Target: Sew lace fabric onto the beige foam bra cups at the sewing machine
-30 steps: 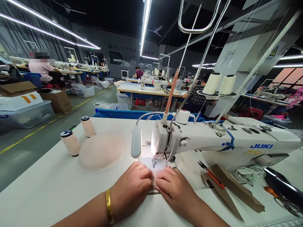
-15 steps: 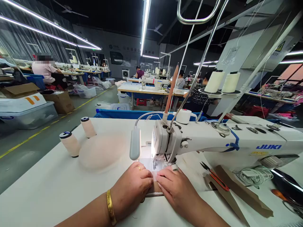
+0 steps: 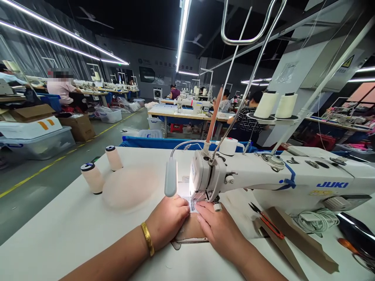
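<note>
Left hand (image 3: 167, 220): broad gold wrist bangle (image 3: 147, 239), thin ring (image 3: 175, 198)

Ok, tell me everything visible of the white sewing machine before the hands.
The white sewing machine stands on a table, its metal-looking arm stretching right from the head, with blue JUKI lettering. A blue strip wraps the arm; a brown pencil-like stick stands at the head, near a lit grey lamp. The left hand and right hand lie by its needle area; whether they touch the machine is unclear.
</note>
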### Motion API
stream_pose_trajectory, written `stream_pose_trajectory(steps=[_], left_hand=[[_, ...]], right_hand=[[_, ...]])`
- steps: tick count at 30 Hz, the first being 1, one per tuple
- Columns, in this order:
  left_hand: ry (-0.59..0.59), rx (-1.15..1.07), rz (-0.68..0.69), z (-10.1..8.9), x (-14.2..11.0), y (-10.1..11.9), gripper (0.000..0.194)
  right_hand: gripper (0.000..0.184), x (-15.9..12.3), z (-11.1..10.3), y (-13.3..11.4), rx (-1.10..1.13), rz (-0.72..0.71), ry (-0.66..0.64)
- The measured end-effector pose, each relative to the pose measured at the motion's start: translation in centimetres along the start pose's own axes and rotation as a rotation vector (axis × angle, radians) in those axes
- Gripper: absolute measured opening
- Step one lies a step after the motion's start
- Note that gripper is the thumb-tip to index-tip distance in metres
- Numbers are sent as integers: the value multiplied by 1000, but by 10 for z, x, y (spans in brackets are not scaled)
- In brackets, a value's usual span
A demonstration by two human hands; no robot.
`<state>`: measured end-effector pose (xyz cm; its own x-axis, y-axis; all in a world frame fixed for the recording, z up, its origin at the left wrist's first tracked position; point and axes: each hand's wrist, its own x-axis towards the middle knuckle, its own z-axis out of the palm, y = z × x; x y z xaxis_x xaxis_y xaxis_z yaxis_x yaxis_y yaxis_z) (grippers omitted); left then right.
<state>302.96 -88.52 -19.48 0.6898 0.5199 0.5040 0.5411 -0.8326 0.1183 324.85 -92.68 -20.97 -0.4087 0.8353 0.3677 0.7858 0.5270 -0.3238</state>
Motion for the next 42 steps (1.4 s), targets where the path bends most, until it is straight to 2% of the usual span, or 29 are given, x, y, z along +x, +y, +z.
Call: stream_pose_trajectory(steps=[3, 6, 9, 10, 13, 15, 17, 19, 22, 24, 29, 33, 35, 37, 40, 41, 42], left_hand=[[-78, -4, -61, -3, -1, -1, 27], [-186, 28, -201, -11, 0, 3, 19], [-341, 118, -310, -27, 5, 19, 38], [-395, 144, -340, -33, 6, 28, 38], [-537, 68, -366, -57, 7, 52, 16], [-576, -89, -351, -70, 3, 58, 7], [-546, -137, -380, -79, -2, 53, 8], [-487, -52, -445, -80, -6, 38, 5], [-416, 28, -506, -71, -11, 14, 26], [-388, 19, -519, -62, -13, 5, 25], [-367, -15, -410, -44, -15, 9, 3], [-310, -18, -324, -35, -18, 19, 24], [-238, -56, -265, -31, -19, 22, 26], [-158, -104, -204, -28, -20, 23, 27], [-40, -157, -124, -24, -19, 25, 29], [-5, -175, -99, -23, -18, 26, 29], [32, -196, -76, -22, -18, 26, 27]], right_hand=[[31, 2, -2, 0, -19, 0, -8], [34, 1, -1, 1, -22, -20, 14], [34, -3, 1, 0, -30, -81, 79], [35, -5, 1, -2, -28, -125, 116], [41, -8, 0, -16, 17, -285, 172], [44, -11, -1, -26, 81, -373, 117], [42, -15, 1, -34, 121, -441, 62], [36, -20, 4, -38, 108, -485, 76], [27, -30, 8, -38, 34, -521, 146], [23, -36, 8, -38, -10, -536, 173], [22, -52, 5, -40, -10, -537, 190], [17, -67, -3, -37, 33, -514, 75], [12, -71, -13, -35, 90, -468, 2], [12, -68, -26, -35, 194, -371, 9], [43, -50, -40, -38, 344, -122, 64], [50, -41, -41, -40, 373, -36, 59], [49, -32, -39, -40, 396, 38, 46]])
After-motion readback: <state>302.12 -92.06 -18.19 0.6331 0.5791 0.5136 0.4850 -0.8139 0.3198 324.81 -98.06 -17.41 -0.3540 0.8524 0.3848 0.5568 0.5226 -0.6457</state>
